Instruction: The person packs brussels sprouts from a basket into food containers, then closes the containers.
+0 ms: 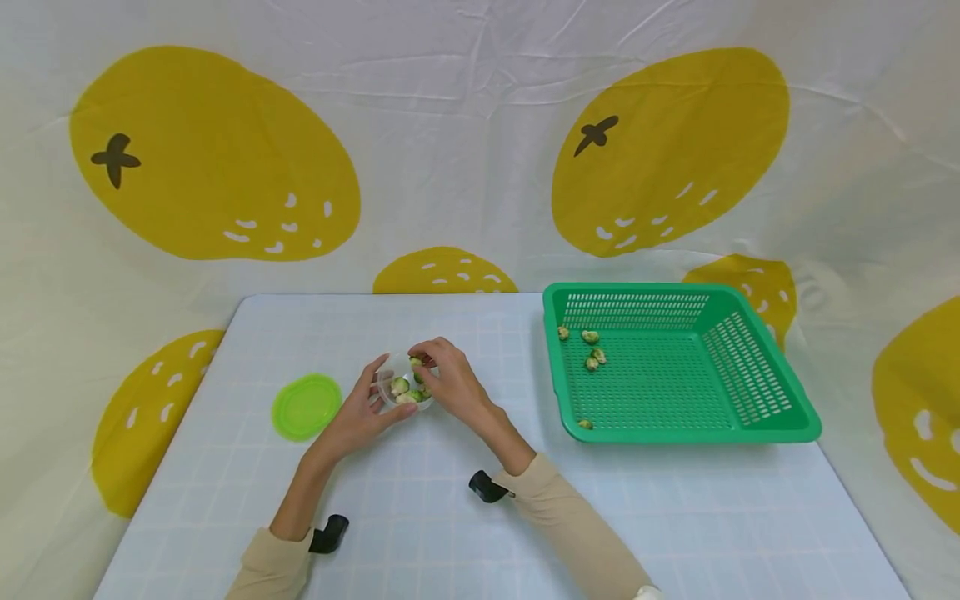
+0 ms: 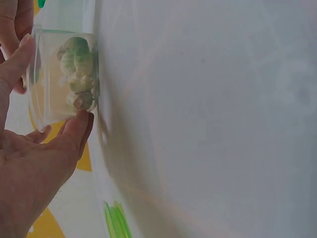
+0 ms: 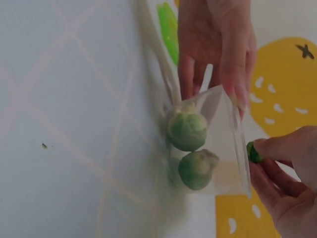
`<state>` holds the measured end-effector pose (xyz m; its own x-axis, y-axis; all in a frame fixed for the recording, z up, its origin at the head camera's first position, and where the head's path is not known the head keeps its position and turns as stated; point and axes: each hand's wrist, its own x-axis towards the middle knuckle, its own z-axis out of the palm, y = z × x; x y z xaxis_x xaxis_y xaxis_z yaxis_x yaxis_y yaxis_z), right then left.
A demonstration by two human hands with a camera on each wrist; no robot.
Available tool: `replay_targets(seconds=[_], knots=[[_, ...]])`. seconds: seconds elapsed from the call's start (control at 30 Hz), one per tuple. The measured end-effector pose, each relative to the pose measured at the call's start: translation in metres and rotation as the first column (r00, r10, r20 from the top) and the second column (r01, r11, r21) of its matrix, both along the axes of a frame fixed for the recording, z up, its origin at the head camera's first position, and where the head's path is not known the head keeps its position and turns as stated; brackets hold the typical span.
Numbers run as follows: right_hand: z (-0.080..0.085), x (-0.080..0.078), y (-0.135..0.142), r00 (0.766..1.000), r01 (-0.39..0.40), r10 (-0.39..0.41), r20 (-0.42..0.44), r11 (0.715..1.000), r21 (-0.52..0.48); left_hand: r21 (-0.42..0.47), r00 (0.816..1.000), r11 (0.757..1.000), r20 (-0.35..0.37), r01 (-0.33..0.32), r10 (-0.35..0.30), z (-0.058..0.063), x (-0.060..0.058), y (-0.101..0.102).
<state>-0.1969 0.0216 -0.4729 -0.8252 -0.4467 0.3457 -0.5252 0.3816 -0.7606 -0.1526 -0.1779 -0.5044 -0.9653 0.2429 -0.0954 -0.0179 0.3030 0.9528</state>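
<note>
A small clear plastic tub [image 2: 52, 79] stands on the table, with several green-and-white Brussels sprouts [image 3: 186, 131] lying inside it. My left hand [image 1: 357, 422] holds the tub from its left side, thumb and fingers spread around the wall. Just over the tub's far right rim, my right hand [image 1: 456, 383] pinches one Brussels sprout [image 3: 254, 152] between thumb and fingers; most of that sprout is covered by the fingers. To the left of the left hand lies a round, bright green lid [image 1: 306, 407], flat on the table.
A large green perforated basket [image 1: 667, 383] sits at the right of the table. Several Brussels sprouts [image 1: 590, 337] lie near its left side. The pale checked tabletop [image 1: 420, 500] meets a hanging sheet with yellow fruit prints [image 1: 217, 150] at the back.
</note>
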Motion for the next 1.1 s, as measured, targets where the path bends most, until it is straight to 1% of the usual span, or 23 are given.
replay_targets(seconds=[0.1, 0.37, 0.5, 0.67, 0.93, 1.1], knots=[[-0.002, -0.001, -0.003, 1.000, 0.002, -0.002, 0.003, 1.000, 0.021, 0.009, 1.000, 1.000, -0.008, 0.010, -0.010, 0.000, 0.000, 0.000], [-0.005, -0.001, -0.009, 1.000, 0.011, -0.012, 0.012, 0.997, 0.073, -0.001, 1.000, 1.000, -0.013, 0.008, -0.008, -0.001, 0.000, 0.000], [-0.007, -0.002, -0.013, 1.000, 0.019, -0.017, -0.021, 0.993, 0.115, -0.009, 1.000, 1.000, -0.017, 0.011, -0.011, -0.001, 0.000, -0.001], [-0.011, -0.001, -0.018, 0.998, 0.020, -0.009, -0.064, 0.985, 0.173, -0.009, 1.000, 1.000, -0.006, 0.016, -0.016, -0.001, 0.000, -0.001], [-0.015, -0.002, -0.020, 0.993, 0.024, -0.001, -0.120, 0.982, 0.188, 0.018, 1.000, 1.000, -0.007, 0.015, -0.015, -0.001, 0.001, -0.001], [-0.015, -0.002, -0.021, 0.989, 0.046, -0.014, -0.148, 0.976, 0.213, 0.021, 1.000, 1.000, -0.006, 0.012, -0.012, -0.001, 0.001, -0.001]])
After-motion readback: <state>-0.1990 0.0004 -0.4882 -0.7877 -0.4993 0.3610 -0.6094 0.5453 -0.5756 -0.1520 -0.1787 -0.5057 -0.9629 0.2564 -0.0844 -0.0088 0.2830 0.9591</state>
